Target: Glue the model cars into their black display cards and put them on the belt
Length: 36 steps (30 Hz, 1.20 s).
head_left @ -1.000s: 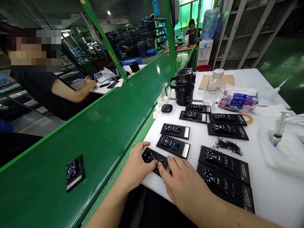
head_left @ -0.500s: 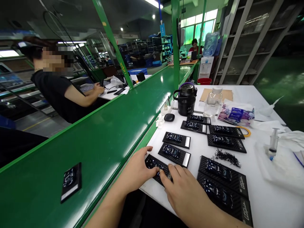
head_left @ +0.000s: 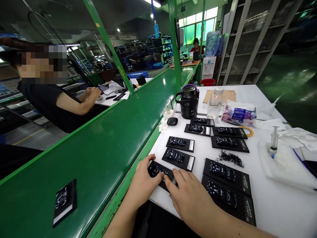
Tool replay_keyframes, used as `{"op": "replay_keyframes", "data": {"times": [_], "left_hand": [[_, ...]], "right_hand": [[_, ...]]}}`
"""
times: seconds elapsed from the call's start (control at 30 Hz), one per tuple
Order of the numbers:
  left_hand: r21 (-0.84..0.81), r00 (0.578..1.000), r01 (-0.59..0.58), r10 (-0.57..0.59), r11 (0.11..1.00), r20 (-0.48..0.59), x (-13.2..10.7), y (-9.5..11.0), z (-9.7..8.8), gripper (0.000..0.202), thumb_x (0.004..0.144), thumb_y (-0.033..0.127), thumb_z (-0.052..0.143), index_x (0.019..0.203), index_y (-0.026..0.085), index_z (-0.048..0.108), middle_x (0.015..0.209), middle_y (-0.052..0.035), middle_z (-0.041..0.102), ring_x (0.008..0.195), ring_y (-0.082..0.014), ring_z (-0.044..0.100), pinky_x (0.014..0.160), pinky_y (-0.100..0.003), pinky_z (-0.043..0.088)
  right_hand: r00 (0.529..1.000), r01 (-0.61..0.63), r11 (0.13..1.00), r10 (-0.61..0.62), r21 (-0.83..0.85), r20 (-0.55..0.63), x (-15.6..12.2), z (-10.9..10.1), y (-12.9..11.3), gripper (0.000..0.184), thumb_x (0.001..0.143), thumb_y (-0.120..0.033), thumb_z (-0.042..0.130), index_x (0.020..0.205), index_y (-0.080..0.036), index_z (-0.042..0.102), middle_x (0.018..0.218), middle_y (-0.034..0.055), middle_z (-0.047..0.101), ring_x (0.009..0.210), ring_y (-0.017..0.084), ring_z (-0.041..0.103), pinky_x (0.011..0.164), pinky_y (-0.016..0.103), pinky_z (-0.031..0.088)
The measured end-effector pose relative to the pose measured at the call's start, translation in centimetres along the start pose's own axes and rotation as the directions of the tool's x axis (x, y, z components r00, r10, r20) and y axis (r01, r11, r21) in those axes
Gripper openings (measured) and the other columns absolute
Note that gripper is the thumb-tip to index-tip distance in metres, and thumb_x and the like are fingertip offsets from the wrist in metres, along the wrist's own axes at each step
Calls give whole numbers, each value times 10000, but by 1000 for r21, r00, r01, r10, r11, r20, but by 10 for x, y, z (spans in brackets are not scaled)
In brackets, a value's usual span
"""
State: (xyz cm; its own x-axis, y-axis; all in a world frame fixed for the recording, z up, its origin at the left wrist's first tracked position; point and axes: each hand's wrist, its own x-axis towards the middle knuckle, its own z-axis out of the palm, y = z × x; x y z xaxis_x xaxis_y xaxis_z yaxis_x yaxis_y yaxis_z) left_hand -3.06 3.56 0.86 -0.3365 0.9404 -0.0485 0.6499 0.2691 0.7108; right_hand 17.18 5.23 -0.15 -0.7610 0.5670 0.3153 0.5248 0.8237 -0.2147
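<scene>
A dark model car on a black carbon-patterned base (head_left: 154, 168) lies at the table's near left edge, partly covered by my fingers. My left hand (head_left: 143, 181) grips its left end, thumb along the near side and forefinger at the far corner. From the right, my right hand (head_left: 190, 196) holds the same base, its forefinger and thumb close to the left thumb. Just beyond lie two similar cars on bases, the nearer model car (head_left: 175, 155) and the farther one (head_left: 178, 141). To the right of my right hand, a larger-looking pair includes this model car (head_left: 221, 170) with a lettered base.
On the green conveyor (head_left: 104, 158) at left lies another model car (head_left: 63, 198). A pile of small black strips (head_left: 231, 158), a syringe (head_left: 274, 142), a black jug (head_left: 189, 102) and a clear bottle (head_left: 216, 104) stand or lie on the white table. A co-worker (head_left: 47, 96) sits across the conveyor.
The view has swung slightly, so the scene sits farther left. Both my hands stay on the same model car base, with little visible finger movement.
</scene>
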Motion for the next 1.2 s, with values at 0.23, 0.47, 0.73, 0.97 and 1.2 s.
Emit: {"op": "replay_keyframes", "data": {"times": [0.23, 0.47, 0.73, 0.97, 1.2], "left_hand": [[-11, 999, 35, -35, 999, 14, -1, -3, -2, 635, 737, 387, 670, 1328, 250, 485, 1377, -83, 535, 1315, -285, 476, 1155, -482, 338], [23, 998, 55, -55, 998, 39, 5, -1, -7, 614, 704, 426, 704, 1259, 223, 536, 1294, -110, 572, 1246, -334, 521, 1101, -531, 378], [22, 999, -39, 38, 999, 17, 2, 0, -4, 622, 724, 369, 699, 1303, 244, 510, 1376, -94, 533, 1347, -306, 438, 1158, -507, 319], [-234, 978, -56, 101, 971, 182, 10, -1, -33, 562, 816, 320, 547, 1363, 219, 460, 1420, -121, 552, 1370, -300, 463, 1130, -500, 385], [204, 921, -317, 249, 926, 300, -10, 2, -44, 1045, 702, 290, 791, 1563, 280, 199, 1379, -55, 593, 1298, -280, 527, 1158, -415, 359]], "right_hand": [[998, -7, 1000, 9, 18, -66, -4, 5, 2, 470, 911, -250, 637, 1369, -166, 574, 1305, 155, 594, 1129, 293, 563, 980, 430, 472], [999, -5, 1000, 6, 19, -43, -2, 1, 0, 474, 911, -251, 617, 1374, -158, 573, 1287, 160, 607, 1095, 294, 584, 940, 429, 504], [998, 38, 996, -41, -75, -47, -5, 8, -2, 502, 887, -189, 570, 1378, -84, 559, 1316, 228, 579, 1149, 340, 562, 978, 480, 481], [997, 46, 995, -51, -91, -59, -5, 9, -1, 493, 910, -225, 600, 1379, -78, 557, 1327, 226, 586, 1162, 340, 569, 964, 482, 499], [984, 106, 985, -123, -134, -127, -17, 5, 2, 422, 832, -104, 562, 1223, 29, 654, 1302, 284, 599, 1224, 389, 551, 991, 514, 507]]}}
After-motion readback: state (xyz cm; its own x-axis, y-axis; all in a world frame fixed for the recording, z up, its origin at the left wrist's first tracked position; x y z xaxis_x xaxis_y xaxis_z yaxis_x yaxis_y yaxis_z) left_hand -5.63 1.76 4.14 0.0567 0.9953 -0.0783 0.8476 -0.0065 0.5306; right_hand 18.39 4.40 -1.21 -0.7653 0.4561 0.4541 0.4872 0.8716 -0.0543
